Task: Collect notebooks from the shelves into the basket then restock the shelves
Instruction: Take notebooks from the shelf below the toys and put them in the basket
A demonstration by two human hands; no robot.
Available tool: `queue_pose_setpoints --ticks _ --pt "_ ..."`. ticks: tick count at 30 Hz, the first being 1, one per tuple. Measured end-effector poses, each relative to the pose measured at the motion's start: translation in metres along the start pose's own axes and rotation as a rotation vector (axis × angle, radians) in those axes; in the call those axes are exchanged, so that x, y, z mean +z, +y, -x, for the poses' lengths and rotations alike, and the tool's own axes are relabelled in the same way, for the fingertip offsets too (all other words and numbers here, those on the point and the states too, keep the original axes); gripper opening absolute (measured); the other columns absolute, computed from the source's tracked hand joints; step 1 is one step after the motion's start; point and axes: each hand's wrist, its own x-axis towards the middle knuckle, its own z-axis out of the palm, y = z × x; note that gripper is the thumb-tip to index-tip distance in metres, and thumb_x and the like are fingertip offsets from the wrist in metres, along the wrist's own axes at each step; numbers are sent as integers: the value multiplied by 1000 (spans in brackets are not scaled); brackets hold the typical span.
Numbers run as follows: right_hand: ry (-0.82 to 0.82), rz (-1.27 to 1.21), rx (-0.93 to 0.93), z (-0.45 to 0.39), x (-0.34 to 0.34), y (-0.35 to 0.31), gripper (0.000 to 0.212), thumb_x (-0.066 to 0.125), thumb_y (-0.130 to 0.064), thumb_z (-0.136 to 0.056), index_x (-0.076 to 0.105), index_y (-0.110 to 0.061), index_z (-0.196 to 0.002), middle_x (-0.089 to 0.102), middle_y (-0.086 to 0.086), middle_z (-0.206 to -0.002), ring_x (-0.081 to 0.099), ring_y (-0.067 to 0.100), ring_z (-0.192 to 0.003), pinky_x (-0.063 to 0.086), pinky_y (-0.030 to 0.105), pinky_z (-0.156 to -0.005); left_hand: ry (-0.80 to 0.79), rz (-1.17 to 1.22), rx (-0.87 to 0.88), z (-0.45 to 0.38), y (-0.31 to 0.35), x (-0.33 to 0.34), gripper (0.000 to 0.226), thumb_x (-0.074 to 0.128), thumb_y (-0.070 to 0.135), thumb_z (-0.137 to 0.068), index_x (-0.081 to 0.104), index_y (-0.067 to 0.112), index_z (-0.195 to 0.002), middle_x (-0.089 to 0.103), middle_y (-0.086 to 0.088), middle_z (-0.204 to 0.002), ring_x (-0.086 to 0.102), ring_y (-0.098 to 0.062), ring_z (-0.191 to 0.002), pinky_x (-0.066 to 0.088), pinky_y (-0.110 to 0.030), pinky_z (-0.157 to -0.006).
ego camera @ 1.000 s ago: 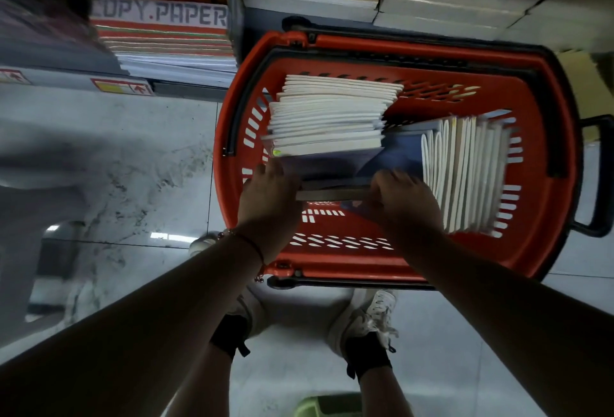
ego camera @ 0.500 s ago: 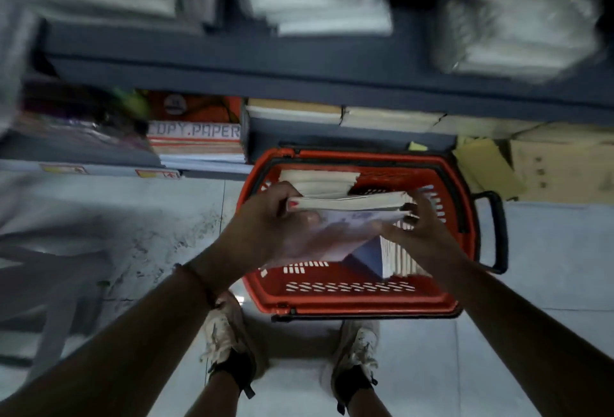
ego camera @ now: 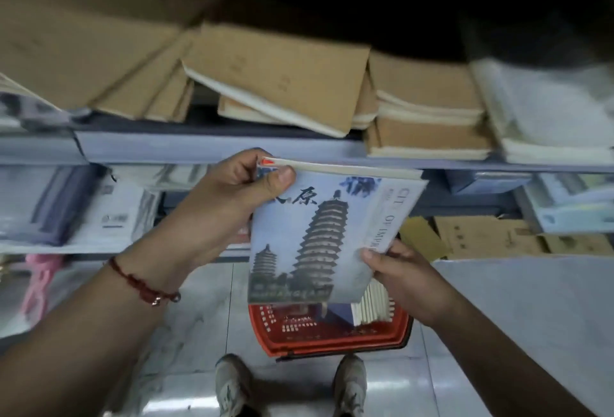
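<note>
I hold a thin stack of notebooks point(ego camera: 319, 234) with a pale blue pagoda cover at chest height, just below the grey shelf edge point(ego camera: 212, 147). My left hand point(ego camera: 226, 204) pinches its top left corner, thumb on the cover. My right hand point(ego camera: 403, 275) grips its lower right edge. Under the stack, on the floor, sits the red basket point(ego camera: 332, 340) with upright white-edged notebooks point(ego camera: 373, 303) in it, mostly hidden by the cover.
Brown-covered notebooks point(ego camera: 275, 81) lie in leaning piles on the shelf above. White paper packs point(ego camera: 545, 107) fill its right end. Lower shelves hold blurred blue-white packs point(ego camera: 79, 210) and brown cardboard point(ego camera: 481, 237). My shoes point(ego camera: 232, 386) stand on the glossy tile floor.
Both hands lifted the notebook stack out of the basket and up to the shelf edge. My view tilted up from the basket toward the shelves.
</note>
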Motion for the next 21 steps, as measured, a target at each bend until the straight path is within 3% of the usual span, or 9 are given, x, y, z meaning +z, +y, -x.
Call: queue_pose_setpoints --ticks 3,7,9,11,14,17,21 --pt "-7 -126 -79 39 19 -45 87 94 -40 -53 62 -11 -128 64 11 -130 59 28 -122 51 37 -100 29 -28 82 18 62 17 30 64 36 -82 62 11 -98 72 -8 -98 70 -20 -86 58 -34 -75" --pt "-27 -185 -195 85 42 -109 76 93 -36 -57 66 -17 -125 63 11 -131 60 30 -121 54 40 -95 21 -132 174 44 138 36 43 66 36 -89 59 5 -118 71 -11 -114 68 -30 -104 55 -44 -88" --pt "-19 -206 -268 106 50 -141 77 95 -36 -52 69 -15 -121 65 12 -128 61 31 -119 56 38 -89 13 -129 223 56 172 44 38 70 30 -86 60 11 -118 73 -5 -112 70 -23 -100 56 -34 -79" --pt "-19 -203 -358 128 61 -176 65 94 -33 -53 74 -20 -113 68 9 -124 65 26 -113 58 33 -81 -18 -144 268 70 203 52 35 70 27 -83 63 22 -116 74 4 -110 72 -16 -97 57 -26 -72" --pt "-23 -223 -499 160 81 -228 45 74 -24 -68 72 -24 -112 70 5 -121 68 21 -107 58 29 -78 15 -193 332 88 237 58 47 84 28 -73 65 28 -116 73 6 -113 70 -18 -103 57 -29 -82" --pt "-70 -170 -599 194 103 -280 42 60 -21 -82 62 -21 -124 69 4 -122 67 23 -111 58 39 -85 61 -214 397 109 266 60 53 82 38 -62 69 31 -112 73 6 -114 69 -16 -107 52 -36 -94" --pt "-125 -139 -684 232 131 -342 45 59 -19 -81 61 -15 -125 71 8 -117 68 26 -107 56 46 -89 113 -141 522 133 305 63 50 81 38 -61 72 34 -110 72 1 -116 68 -21 -108 46 -47 -100"
